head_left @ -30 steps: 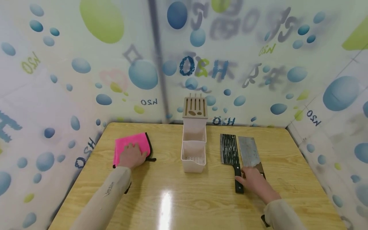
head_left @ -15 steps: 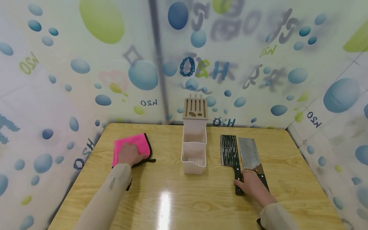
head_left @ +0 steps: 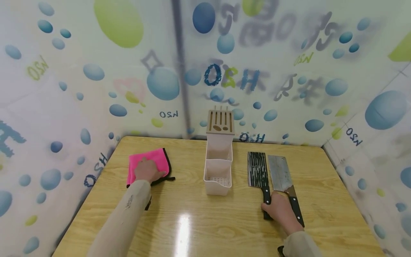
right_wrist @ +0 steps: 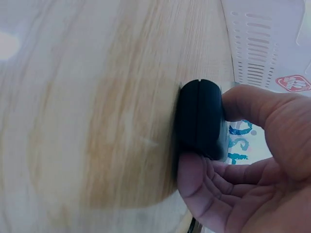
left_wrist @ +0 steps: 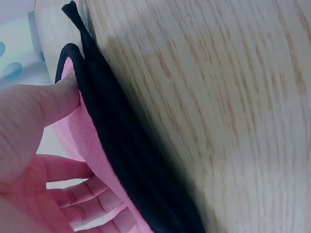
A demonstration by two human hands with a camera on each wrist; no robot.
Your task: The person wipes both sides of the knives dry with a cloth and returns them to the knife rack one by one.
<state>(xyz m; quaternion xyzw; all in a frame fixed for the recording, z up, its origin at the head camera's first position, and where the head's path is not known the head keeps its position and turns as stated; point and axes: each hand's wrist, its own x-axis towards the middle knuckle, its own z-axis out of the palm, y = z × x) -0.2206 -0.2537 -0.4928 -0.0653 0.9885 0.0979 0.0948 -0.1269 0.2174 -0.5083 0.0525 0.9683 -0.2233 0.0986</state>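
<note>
A folded pink cloth [head_left: 162, 160] with black edging lies at the left of the table. My left hand [head_left: 147, 170] rests on it; in the left wrist view the thumb [left_wrist: 63, 99] touches the cloth near its dark edge and the fingers lie fairly straight over the pink side. To the right, a black-patterned cleaver [head_left: 258, 169] lies with its blade pointing away. My right hand [head_left: 280, 208] grips its black handle [right_wrist: 200, 119], thumb on one side and fingers on the other. Beside it lies a second, plain grey cleaver [head_left: 280, 173] with a partly hidden black handle.
A pale knife and utensil holder [head_left: 218, 175] with a slotted beige top stands mid-table, between the two hands. Patterned walls [head_left: 128, 92] enclose the wooden table [head_left: 199, 228] at the back and sides.
My right hand has shifted slightly left and down, closing around the patterned cleaver's handle; more of the grey cleaver's handle shows. The left hand stays on the cloth. The view has shifted slightly.
</note>
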